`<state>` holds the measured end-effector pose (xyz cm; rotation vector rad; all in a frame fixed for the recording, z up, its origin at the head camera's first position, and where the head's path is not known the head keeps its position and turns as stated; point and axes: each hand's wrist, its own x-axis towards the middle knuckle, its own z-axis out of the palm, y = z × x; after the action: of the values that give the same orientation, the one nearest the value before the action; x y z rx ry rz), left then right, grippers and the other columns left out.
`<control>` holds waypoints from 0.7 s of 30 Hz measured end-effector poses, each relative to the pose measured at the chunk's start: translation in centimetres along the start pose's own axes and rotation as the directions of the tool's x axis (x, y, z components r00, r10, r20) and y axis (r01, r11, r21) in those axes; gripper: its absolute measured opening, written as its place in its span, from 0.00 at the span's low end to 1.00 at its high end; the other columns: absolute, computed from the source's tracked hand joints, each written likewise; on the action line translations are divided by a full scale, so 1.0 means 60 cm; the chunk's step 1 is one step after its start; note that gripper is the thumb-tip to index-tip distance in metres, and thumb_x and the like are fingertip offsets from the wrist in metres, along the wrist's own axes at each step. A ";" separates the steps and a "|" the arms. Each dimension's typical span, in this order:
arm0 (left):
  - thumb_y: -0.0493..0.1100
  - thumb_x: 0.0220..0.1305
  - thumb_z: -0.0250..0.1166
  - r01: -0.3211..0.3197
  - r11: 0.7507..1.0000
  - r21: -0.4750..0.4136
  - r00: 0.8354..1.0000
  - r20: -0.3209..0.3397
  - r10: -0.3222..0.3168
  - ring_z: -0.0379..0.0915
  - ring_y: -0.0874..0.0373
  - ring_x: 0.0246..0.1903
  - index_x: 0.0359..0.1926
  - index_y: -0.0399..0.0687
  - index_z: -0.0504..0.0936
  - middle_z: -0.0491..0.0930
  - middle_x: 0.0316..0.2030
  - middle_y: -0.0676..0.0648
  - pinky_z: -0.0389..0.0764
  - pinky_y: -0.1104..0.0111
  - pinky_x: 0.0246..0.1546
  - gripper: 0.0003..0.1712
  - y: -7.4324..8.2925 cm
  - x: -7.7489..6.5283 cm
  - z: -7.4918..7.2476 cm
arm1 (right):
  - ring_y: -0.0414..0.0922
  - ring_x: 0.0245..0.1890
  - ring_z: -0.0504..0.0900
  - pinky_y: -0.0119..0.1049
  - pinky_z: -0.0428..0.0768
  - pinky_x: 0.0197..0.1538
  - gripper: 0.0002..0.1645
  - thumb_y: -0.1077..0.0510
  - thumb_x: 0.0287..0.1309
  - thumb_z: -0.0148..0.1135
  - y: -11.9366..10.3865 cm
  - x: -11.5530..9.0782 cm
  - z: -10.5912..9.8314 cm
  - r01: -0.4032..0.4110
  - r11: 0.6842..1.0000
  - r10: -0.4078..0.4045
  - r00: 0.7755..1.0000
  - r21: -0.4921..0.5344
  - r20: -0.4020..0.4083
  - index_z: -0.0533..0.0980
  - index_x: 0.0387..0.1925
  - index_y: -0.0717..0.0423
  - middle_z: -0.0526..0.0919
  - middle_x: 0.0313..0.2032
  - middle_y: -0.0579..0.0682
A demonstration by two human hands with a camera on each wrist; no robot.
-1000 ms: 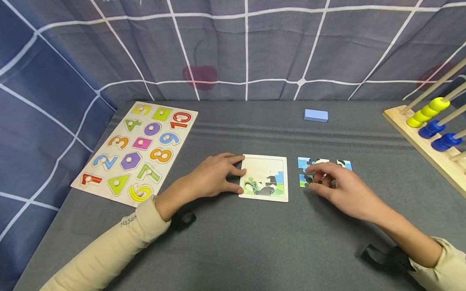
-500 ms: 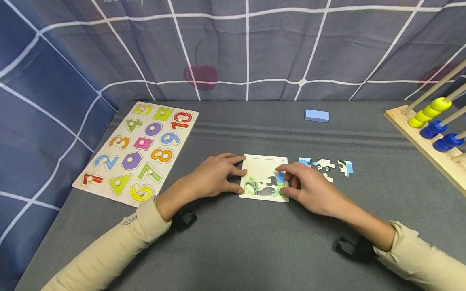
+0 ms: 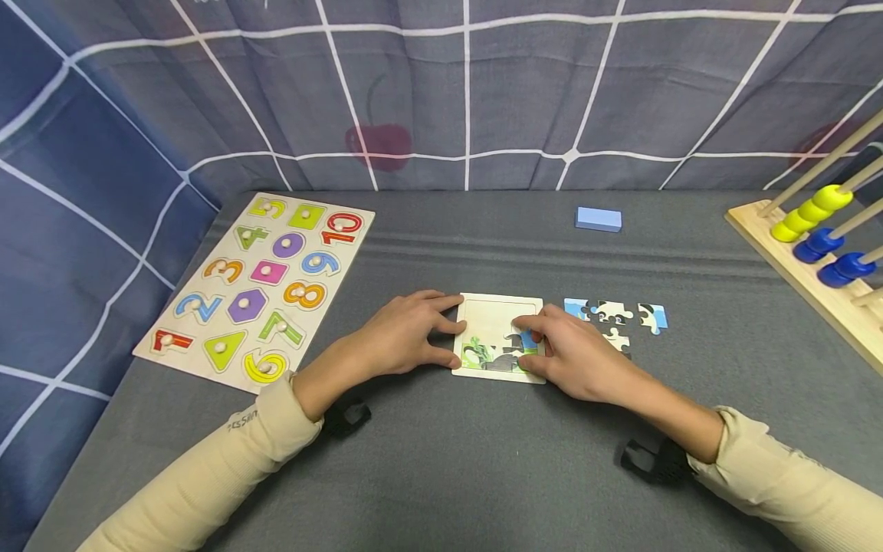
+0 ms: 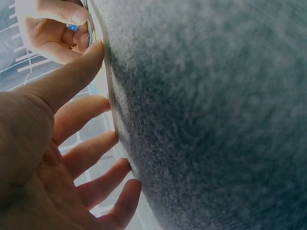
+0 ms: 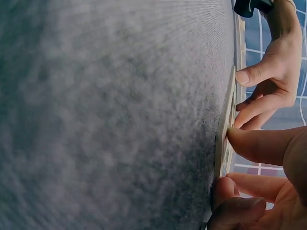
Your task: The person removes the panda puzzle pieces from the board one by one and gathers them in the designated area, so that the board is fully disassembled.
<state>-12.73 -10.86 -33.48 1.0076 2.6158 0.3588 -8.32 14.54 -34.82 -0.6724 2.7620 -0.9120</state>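
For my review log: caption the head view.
Left grip touches one side of a panda puzzle board, right grip the other; loose pieces lie nearby.

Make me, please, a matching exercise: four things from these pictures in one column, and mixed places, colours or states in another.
1. puzzle frame
2. block
3. number board
4. abacus

A. at the right edge of the head view
B. blue all over
C. partly filled with panda pieces
D. in the left part of the head view

Right pairs: 1-C, 2-B, 3-D, 4-A
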 end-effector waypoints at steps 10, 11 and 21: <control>0.58 0.56 0.72 0.013 1.000 0.008 1.000 0.012 -0.013 0.59 0.47 0.69 0.59 0.52 0.82 0.64 0.71 0.48 0.65 0.45 0.61 0.31 0.000 0.000 0.000 | 0.40 0.27 0.68 0.38 0.68 0.32 0.23 0.61 0.52 0.73 0.000 0.005 0.000 -0.002 1.000 0.002 1.000 -0.010 0.010 0.80 0.51 0.60 0.72 0.29 0.44; 0.58 0.56 0.72 0.014 1.000 0.008 1.000 0.013 -0.014 0.58 0.47 0.69 0.59 0.52 0.82 0.64 0.71 0.48 0.65 0.45 0.61 0.31 0.000 0.000 -0.001 | 0.40 0.27 0.68 0.38 0.67 0.32 0.23 0.61 0.52 0.73 -0.001 0.005 -0.001 -0.001 1.000 0.001 1.000 -0.010 0.011 0.80 0.51 0.60 0.72 0.30 0.44; 0.58 0.56 0.73 0.015 1.000 0.002 1.000 0.012 -0.015 0.58 0.47 0.69 0.60 0.52 0.82 0.64 0.71 0.48 0.65 0.44 0.61 0.32 0.001 0.000 -0.001 | 0.40 0.25 0.67 0.38 0.65 0.29 0.24 0.59 0.53 0.73 0.001 0.004 -0.003 -0.020 1.000 0.020 1.000 0.004 0.005 0.79 0.52 0.59 0.71 0.28 0.45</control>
<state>-12.70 -10.81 -33.41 0.9869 2.6118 0.3459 -8.61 14.59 -34.74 -0.6449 2.7570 -0.9101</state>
